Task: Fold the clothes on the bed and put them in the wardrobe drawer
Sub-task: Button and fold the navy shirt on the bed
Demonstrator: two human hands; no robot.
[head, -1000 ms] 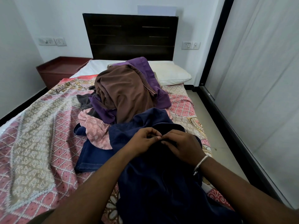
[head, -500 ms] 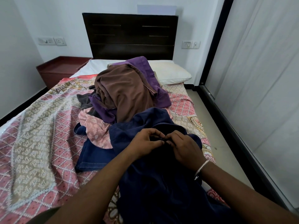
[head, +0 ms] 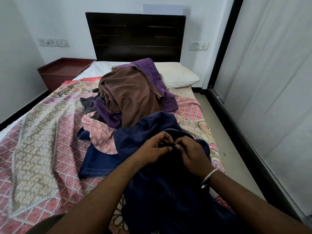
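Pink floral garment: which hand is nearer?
Left. The left hand sits just right of the pink floral garment; the right hand lies beyond the left, farther away. Both pinch the navy garment.

Soft even daylight, sharp, wide-angle edge bend
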